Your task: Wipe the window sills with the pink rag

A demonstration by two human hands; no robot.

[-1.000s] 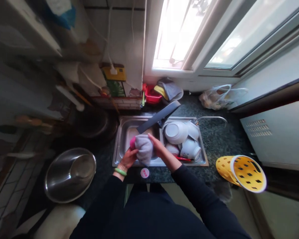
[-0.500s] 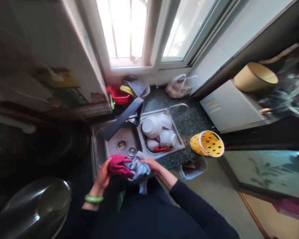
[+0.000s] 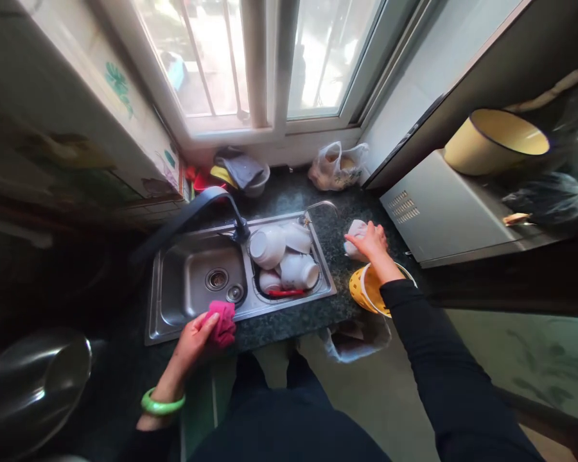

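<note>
My left hand grips a bunched pink cloth at the front edge of the steel sink. Over on the right, my right hand has its fingers around a crumpled whitish cloth, low over the dark counter beyond the yellow basket. My right forearm passes over that basket and hides part of it. White bowls and a white mug are heaped in the right basin, with a red-handled item in front of them.
A black faucet arches over the left basin. Behind the sink are a bowl with grey cloth and a plastic bag. A lined bin hangs below the counter edge. At right, a cream pot tops a white appliance.
The two cloths, together before the sink earlier, are now apart. My right hand has carried the whitish cloth right, past the basket; my left hand keeps the pink one. The view has shifted.
</note>
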